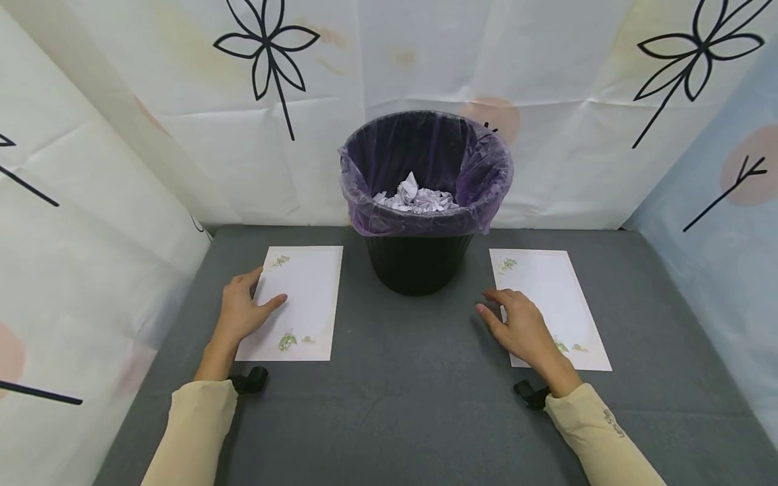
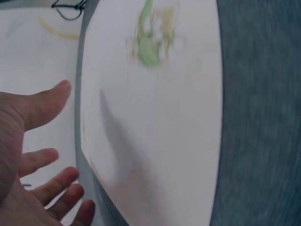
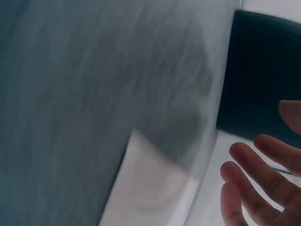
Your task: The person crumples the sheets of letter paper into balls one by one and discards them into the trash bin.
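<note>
Holding nothing, that's what both sets of fingers are doing here. On the left hand (image 1: 242, 310), the fingers (image 2: 59, 185) are hanging relaxed and the thumb (image 2: 47, 106) is sticking out well apart from them, probably leaving a gap wide enough for paper. On the right hand (image 1: 521, 327), the fingers are bending gently and gripping nothing either. I'm struggling to tell whether any fingertip is actually brushing paper.

Right below, 2 sheets are lying flat on the table (image 1: 389, 391). The left sheet (image 1: 306, 300) is sitting partly under the left hand, with the thumb pointing across its face. The right sheet (image 1: 565, 304) is lying partly under the right hand, whose fingertips are poking past the sheet's left edge. My guess: they're lying well apart so each hand is getting 1 without the arms crossing. Both are showing plant prints (image 1: 288, 341).

Further out, the bin (image 1: 416, 266) is standing between the sheets and a bit beyond, so I'm figuring it's favoring neither hand. Its purple liner (image 1: 419, 225) is folding outward over the top, likely to avoid slipping in, and crumpled paper (image 1: 419, 196) is showing inside. Behind all that, patterned fabric (image 1: 395, 74) is hanging.
</note>
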A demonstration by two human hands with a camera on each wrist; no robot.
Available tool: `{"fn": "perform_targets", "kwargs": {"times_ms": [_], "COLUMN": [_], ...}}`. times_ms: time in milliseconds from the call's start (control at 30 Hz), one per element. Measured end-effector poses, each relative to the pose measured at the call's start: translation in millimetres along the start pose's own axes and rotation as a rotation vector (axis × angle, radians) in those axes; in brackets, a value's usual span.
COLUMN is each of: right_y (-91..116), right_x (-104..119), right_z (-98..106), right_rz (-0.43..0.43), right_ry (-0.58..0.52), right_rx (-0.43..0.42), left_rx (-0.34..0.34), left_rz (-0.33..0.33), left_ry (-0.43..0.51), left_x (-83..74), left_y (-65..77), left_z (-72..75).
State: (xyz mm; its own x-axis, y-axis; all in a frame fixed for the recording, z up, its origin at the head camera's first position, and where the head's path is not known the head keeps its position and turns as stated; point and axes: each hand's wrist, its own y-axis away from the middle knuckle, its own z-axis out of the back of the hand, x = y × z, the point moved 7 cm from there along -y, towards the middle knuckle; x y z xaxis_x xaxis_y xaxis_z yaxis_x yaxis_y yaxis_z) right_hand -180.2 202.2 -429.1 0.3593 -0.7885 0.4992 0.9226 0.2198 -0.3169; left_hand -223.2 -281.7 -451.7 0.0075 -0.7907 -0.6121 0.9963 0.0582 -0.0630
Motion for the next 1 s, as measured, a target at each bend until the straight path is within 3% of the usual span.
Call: {"fn": "perform_targets", "kwargs": {"times_ms": [167, 567, 1000], "right_y": [0.1, -13.7, -44.4], "right_x": [19.3, 75.1, 140.0], "right_z": [-13.6, -56.7, -123.7], "right_rz": [0.041, 0.050, 0.021], "right_ry": [-0.074, -0.229, -0.301], "right_rx": [0.021, 0.193, 0.385], "left_rx": [0.088, 0.180, 0.164], "left_rz": [0.107, 0.173, 0.123], "left_ry": [-0.013, 0.073, 0.027], "left_x": [24.0, 41.5, 43.1], "left_y": [1.5, 1.8, 3.8], "left_z": [0.9, -5.5, -8.8]}}
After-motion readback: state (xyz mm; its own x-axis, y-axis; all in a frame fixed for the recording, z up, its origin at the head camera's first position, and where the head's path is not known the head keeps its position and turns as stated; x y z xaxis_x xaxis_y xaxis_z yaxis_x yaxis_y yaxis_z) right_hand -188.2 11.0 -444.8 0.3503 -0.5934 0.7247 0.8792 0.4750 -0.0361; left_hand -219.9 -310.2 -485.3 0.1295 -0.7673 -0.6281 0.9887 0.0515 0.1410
